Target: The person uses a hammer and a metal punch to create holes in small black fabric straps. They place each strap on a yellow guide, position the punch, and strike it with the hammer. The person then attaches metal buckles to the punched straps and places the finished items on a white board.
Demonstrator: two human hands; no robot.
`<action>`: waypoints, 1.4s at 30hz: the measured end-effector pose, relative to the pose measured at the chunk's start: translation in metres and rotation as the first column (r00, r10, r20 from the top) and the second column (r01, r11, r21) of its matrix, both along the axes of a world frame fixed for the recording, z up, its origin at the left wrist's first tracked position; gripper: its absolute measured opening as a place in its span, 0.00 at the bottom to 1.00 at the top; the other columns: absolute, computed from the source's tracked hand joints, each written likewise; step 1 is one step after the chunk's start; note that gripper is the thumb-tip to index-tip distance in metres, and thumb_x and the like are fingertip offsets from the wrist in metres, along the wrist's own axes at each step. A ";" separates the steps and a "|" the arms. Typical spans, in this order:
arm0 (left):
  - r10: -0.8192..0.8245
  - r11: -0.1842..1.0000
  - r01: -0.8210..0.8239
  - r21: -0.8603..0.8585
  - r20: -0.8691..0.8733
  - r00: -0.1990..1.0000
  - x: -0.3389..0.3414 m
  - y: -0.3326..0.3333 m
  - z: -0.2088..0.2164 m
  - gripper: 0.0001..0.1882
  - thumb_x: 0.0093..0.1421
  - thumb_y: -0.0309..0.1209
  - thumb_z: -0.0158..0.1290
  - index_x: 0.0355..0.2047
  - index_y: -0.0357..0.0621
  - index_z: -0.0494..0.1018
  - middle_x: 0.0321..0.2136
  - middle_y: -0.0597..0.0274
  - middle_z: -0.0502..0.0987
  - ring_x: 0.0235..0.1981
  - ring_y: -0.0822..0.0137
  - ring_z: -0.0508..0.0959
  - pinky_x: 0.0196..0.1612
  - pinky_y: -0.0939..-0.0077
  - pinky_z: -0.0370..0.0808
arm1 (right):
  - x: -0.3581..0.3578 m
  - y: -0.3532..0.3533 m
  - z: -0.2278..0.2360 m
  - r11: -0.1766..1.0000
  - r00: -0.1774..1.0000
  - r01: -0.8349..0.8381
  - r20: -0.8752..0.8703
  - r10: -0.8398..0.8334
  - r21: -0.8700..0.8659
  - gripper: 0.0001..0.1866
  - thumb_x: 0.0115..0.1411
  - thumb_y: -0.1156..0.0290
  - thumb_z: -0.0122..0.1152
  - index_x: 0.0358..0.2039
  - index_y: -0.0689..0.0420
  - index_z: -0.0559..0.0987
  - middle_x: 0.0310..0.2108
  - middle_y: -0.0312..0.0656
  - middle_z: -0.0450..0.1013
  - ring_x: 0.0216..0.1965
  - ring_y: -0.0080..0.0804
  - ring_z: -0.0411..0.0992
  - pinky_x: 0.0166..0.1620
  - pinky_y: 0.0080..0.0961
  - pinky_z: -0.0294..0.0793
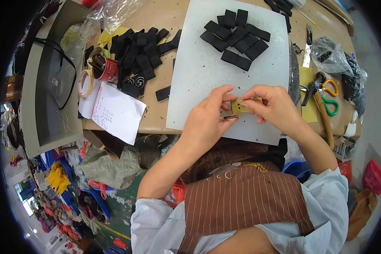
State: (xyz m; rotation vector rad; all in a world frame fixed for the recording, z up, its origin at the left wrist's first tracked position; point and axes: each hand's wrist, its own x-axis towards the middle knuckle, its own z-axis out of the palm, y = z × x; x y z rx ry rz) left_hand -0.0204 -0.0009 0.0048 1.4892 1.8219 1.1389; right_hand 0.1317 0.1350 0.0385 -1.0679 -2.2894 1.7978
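Low on the white board (186,84), my two hands meet around a small yellow strip (240,106) with a few dark holes or dots in it. My right hand (271,103) pinches the strip's right part between thumb and fingers. At the strip's left end, my left hand (208,115) is closed on a short, slim pen-like tool (230,117), dark with a light metallic end. Whether the left fingers also touch the strip is hard to see. Farther up the board lies a loose pile of flat black strips (236,59).
To the left are a heap of black strips (142,55), a red tin (109,70), a tape roll (85,83) and an open notepad (120,111). On the right lie a hammer (321,106), scissors (330,96), a cutter knife (308,42) and clear plastic bags (328,55).
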 end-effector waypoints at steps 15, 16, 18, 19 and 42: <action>-0.016 1.000 0.017 0.018 -0.100 0.995 0.005 0.007 0.002 0.31 0.46 0.20 0.67 0.50 0.41 0.66 0.39 0.58 0.81 0.34 0.67 0.81 0.38 0.74 0.79 | 0.050 0.014 -0.014 0.781 0.944 -0.057 -0.221 0.244 0.622 0.11 0.50 0.77 0.68 0.37 0.57 0.83 0.36 0.39 0.75 0.33 0.28 0.75 0.35 0.23 0.75; -0.015 1.000 0.017 0.024 -0.107 0.994 0.005 0.006 0.001 0.31 0.46 0.20 0.67 0.50 0.40 0.66 0.39 0.58 0.81 0.34 0.67 0.81 0.38 0.74 0.79 | 0.051 0.009 -0.020 0.750 0.948 -0.060 -0.198 0.250 0.659 0.10 0.51 0.77 0.68 0.36 0.56 0.83 0.38 0.38 0.74 0.35 0.31 0.75 0.37 0.25 0.76; -0.023 1.000 0.025 0.017 -0.106 0.994 0.005 0.007 0.003 0.30 0.46 0.20 0.67 0.50 0.40 0.67 0.39 0.58 0.81 0.34 0.67 0.81 0.38 0.74 0.79 | 0.049 0.001 -0.027 0.761 0.938 0.003 -0.266 0.224 0.649 0.09 0.51 0.78 0.67 0.35 0.57 0.83 0.40 0.39 0.75 0.35 0.32 0.75 0.38 0.26 0.77; -0.022 1.000 0.024 0.013 -0.110 0.994 0.004 0.007 0.005 0.30 0.47 0.20 0.67 0.49 0.40 0.67 0.39 0.58 0.81 0.34 0.67 0.81 0.38 0.74 0.79 | 0.048 -0.001 -0.030 0.767 0.928 0.033 -0.304 0.215 0.641 0.09 0.52 0.78 0.67 0.35 0.57 0.83 0.40 0.40 0.75 0.36 0.32 0.75 0.38 0.26 0.77; 0.181 0.982 -0.176 0.073 -0.077 0.980 -0.047 -0.004 0.004 0.13 0.58 0.20 0.56 0.45 0.37 0.75 0.44 0.61 0.73 0.23 0.76 0.67 0.31 0.86 0.68 | 0.046 0.010 -0.027 0.675 0.932 -0.068 -0.196 0.306 0.735 0.10 0.48 0.77 0.68 0.34 0.51 0.84 0.40 0.33 0.76 0.43 0.34 0.71 0.47 0.31 0.68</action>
